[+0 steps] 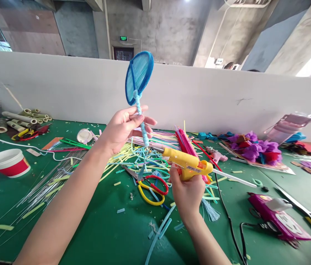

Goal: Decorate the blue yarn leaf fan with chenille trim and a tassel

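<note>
My left hand point(122, 127) pinches the wrapped light-blue stem of a blue thread-wound leaf shape point(138, 77) and holds it upright above the table. My right hand point(187, 191) is closed round the grip of a yellow hot glue gun point(185, 163). The gun's nozzle points left and sits at the lower end of the stem, near its frayed tip. A white glue stick pokes out of the gun's back toward the right.
On the green table point(102, 232) lie red-and-yellow scissors point(151, 186), a heap of coloured strips point(144, 151), thin wires point(45, 180), a red-and-white tub point(7, 162), bamboo tubes point(20, 117), purple fabric flowers point(254, 147), a pink power strip point(279, 219) and a pink glue gun point(216, 154). A white wall point(227, 99) backs it.
</note>
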Available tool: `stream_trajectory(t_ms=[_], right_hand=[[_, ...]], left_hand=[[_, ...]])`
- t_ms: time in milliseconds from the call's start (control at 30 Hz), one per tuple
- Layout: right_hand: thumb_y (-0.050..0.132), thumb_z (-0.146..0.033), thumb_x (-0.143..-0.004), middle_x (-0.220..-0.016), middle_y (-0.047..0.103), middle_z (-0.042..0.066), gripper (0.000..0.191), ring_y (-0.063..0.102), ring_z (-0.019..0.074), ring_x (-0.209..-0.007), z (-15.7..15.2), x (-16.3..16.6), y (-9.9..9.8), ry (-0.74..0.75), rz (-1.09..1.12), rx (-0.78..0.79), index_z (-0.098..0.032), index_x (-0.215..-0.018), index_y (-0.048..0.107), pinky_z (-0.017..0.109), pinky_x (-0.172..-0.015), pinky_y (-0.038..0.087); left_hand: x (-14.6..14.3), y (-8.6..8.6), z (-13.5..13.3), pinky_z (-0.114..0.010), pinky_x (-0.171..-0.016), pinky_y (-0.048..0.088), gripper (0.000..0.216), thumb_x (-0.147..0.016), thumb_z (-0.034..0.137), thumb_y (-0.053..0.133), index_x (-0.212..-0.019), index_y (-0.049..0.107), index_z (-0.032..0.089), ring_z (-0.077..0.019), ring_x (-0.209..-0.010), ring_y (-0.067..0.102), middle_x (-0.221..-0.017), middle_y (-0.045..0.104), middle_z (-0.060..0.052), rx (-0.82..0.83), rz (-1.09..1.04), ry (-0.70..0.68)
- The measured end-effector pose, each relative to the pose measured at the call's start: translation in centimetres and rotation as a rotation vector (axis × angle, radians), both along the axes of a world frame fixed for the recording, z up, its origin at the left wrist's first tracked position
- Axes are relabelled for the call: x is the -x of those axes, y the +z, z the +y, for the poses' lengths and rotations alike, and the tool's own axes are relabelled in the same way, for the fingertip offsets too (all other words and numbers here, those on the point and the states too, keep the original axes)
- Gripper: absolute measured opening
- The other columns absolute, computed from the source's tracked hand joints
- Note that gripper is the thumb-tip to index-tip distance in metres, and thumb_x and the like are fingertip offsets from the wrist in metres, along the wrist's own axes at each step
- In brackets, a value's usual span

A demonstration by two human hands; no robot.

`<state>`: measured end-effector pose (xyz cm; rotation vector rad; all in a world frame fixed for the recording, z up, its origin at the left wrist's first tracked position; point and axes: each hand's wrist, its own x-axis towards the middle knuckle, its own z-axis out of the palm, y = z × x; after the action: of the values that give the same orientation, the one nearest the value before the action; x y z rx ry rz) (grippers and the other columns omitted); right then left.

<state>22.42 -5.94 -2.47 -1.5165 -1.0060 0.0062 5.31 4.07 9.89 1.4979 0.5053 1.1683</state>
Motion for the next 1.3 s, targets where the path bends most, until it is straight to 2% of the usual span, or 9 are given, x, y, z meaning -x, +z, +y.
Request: stream_trajectory(t_ms=[167, 433, 733, 967, 1300], right_hand=[[0.063, -0.043, -0.077, -0.042, 0.058, 0.000, 0.030, 0.057, 0.0184, -0.037, -0.08, 0.14, 0.04, -0.007, -0.043, -0.035, -0.016, -0.064, 0.064, 0.026, -0.041, 0.042], [0.061, -0.038, -0.077, -0.041, 0.060, 0.003, 0.033, 0.059, 0.0197, -0.037, -0.28, 0.21, 0.19, 0.002, -0.123, -0.050, -0.019, -0.050, 0.056, 0.026, -0.041, 0.043], [0.058, -0.041, -0.081, -0.044, 0.061, 0.004, 0.033, 0.062, 0.0219, -0.042, -0.24, 0.10, 0.14, 0.015, -0.139, -0.030, -0.019, -0.057, 0.062, 0.027, -0.042, 0.045], [0.058, -0.042, -0.083, -0.044, 0.059, 0.005, 0.032, 0.067, 0.0266, -0.052, -0.32, 0.02, 0.06, 0.027, -0.162, -0.038, -0.020, -0.062, 0.066, 0.030, -0.053, 0.055], [0.058, -0.043, -0.085, -0.047, 0.062, 0.006, 0.032, 0.070, 0.0292, -0.061, -0.41, -0.17, -0.21, 0.032, -0.180, -0.048, -0.020, -0.065, 0.068, 0.032, -0.057, 0.056]], left_hand=[[0.06, -0.11, 0.20, -0.024, -0.061, 0.061, 0.042, -0.096, 0.012, 0.054, -0.137, 0.051, 0.004, -0.0138, -0.070, 0.071, -0.100, 0.075, -0.012, 0.040, -0.053, -0.084], [0.01, -0.14, 0.21, -0.024, -0.064, 0.061, 0.036, -0.096, 0.010, 0.054, -0.132, 0.054, 0.006, -0.0145, -0.074, 0.072, -0.097, 0.076, -0.010, 0.029, -0.107, -0.108], [-0.05, -0.17, 0.13, -0.025, -0.064, 0.061, 0.035, -0.096, 0.011, 0.054, -0.131, 0.055, 0.007, -0.0139, -0.072, 0.071, -0.094, 0.074, -0.008, 0.004, -0.092, -0.108], [-0.12, -0.16, 0.21, -0.023, -0.063, 0.061, 0.033, -0.097, 0.010, 0.052, -0.129, 0.055, 0.008, -0.0130, -0.071, 0.071, -0.092, 0.073, -0.006, -0.001, -0.099, -0.109], [-0.06, -0.17, 0.18, -0.024, -0.063, 0.061, 0.034, -0.096, 0.012, 0.054, -0.129, 0.056, 0.008, -0.0132, -0.071, 0.071, -0.094, 0.073, -0.007, -0.019, -0.076, -0.080]])
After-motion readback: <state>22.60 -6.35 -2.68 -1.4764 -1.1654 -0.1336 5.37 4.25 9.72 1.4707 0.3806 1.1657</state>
